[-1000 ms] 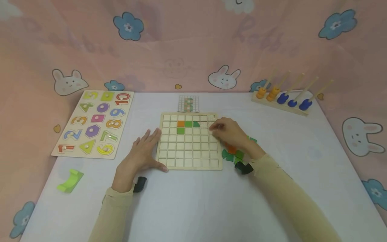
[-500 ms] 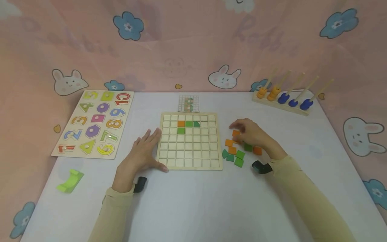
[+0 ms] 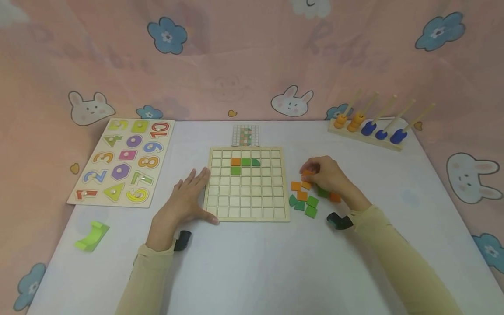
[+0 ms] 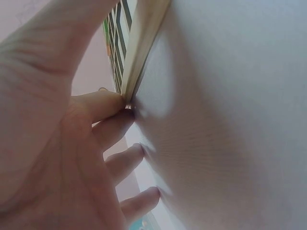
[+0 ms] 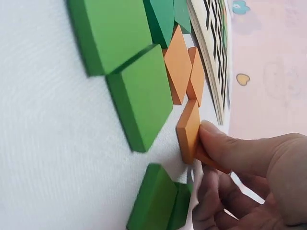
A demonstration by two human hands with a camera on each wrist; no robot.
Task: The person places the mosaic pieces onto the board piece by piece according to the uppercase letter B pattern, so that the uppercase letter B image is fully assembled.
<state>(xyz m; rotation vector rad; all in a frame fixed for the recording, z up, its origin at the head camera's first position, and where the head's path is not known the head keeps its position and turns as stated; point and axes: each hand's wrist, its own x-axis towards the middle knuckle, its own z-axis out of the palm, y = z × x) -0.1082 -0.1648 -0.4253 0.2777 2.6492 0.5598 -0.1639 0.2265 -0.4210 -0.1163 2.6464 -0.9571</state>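
My left hand (image 3: 182, 199) lies with spread fingers at the left side of a wooden grid board (image 3: 247, 218). In the left wrist view a fingertip touches the board's edge (image 4: 144, 48). Set in the grid are an orange square tile (image 3: 235, 162), two green squares, one of them a light green tile (image 3: 235, 171), and a dark green quarter-round tile (image 3: 256, 162). Right of the board, my right hand (image 3: 327, 175) pinches an orange tile (image 5: 211, 160) between thumb and fingers. Close by lie more orange tiles (image 5: 188, 129) and green tiles (image 5: 141, 100); the hand covers part of the pile.
Behind the board lies a small pattern card (image 3: 246, 135). A number-and-shape puzzle board (image 3: 143, 199) is at the left, with a light green curved block (image 3: 92, 236) nearer. A bead-peg counting stand (image 3: 366, 134) stands at the back right.
My right hand has moved from the board's right edge back to the tile pile, where its fingers have closed on an orange tile. The left hand has stayed in place.
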